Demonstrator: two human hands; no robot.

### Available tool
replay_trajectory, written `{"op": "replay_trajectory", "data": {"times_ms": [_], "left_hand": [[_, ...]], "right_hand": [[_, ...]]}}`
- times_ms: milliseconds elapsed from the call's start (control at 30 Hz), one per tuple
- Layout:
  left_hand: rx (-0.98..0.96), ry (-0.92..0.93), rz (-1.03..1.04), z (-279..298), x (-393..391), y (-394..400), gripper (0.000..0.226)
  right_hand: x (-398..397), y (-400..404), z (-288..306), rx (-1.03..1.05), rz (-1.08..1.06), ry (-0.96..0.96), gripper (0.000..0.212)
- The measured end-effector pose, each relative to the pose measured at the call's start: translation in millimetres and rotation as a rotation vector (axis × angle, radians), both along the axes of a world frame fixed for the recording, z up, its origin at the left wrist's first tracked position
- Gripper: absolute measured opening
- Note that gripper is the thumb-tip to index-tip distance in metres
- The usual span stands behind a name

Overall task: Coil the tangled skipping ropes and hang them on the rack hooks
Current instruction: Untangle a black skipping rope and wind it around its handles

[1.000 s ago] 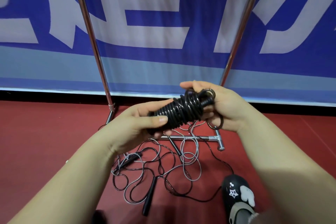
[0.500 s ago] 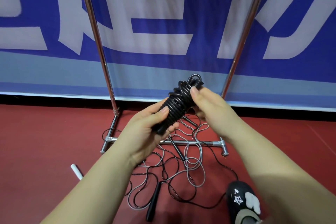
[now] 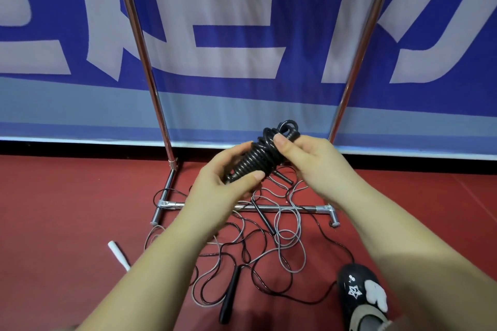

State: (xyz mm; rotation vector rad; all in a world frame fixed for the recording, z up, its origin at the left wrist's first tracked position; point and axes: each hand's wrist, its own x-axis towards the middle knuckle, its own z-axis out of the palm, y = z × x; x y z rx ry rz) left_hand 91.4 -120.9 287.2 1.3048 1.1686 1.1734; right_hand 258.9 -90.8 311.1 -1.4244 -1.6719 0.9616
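Nearest the camera, a black shoe with white star and mitten-shaped patches stood on the red floor at lower right. Beyond it lay the tangled ropes, black and grey cords looped over one another, with a black handle at the near edge and a white handle apart to the left. The tangle ran across the horizontal base bar of the chrome rack. Above the tangle, both hands held the coiled black rope, tilted with its upper end to the right. The left hand had its grip closed round the lower end, thumb across the coils. The right hand had its grip closed on the upper end, thumb on top. Farther back, the two rack uprights rose before a blue banner with white characters
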Motion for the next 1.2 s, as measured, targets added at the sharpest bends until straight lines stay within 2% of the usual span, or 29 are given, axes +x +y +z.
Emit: {"op": "replay_trajectory", "data": {"times_ms": [133,167,267,367,500,633,800,967,1067,1133,1200], "left_hand": [[-0.382,-0.187,-0.380,8,-7,1,0.045],[-0.449,-0.233,-0.411,10,-6,2,0.049],[-0.570,-0.322,-0.388,13,-4,5,0.083],[-0.558,-0.317,-0.414,12,-1,6,0.085],[-0.454,-0.311,-0.402,7,3,7,0.082],[-0.359,-0.320,-0.319,6,7,5,0.069],[-0.424,-0.400,-0.231,9,9,3,0.056],[-0.439,-0.470,-0.150,8,10,7,0.043],[-0.413,-0.472,-0.120,9,10,9,0.044],[-0.405,-0.474,-0.105,9,10,9,0.050],[-0.405,-0.478,-0.093,10,11,10,0.050]], "right_hand": [[-6,-7,-4,-0.005,0.175,0.043,0.040],[-7,-8,-4,-0.011,0.208,0.057,0.037],[-9,-11,-4,-0.029,0.304,0.107,0.031],[-13,-15,-5,-0.036,0.375,0.145,0.030],[-10,-16,-4,-0.044,0.385,0.187,0.015],[-10,-17,-5,-0.050,0.409,0.208,0.007],[-12,-15,-10,-0.027,0.368,0.111,0.014],[-13,-13,-14,0.016,0.159,-0.026,0.030],[-13,-12,-12,0.025,0.145,-0.063,0.025],[-14,-10,-13,0.026,0.127,-0.084,0.035],[-13,-8,-13,-0.023,0.084,-0.037,0.035]]}}
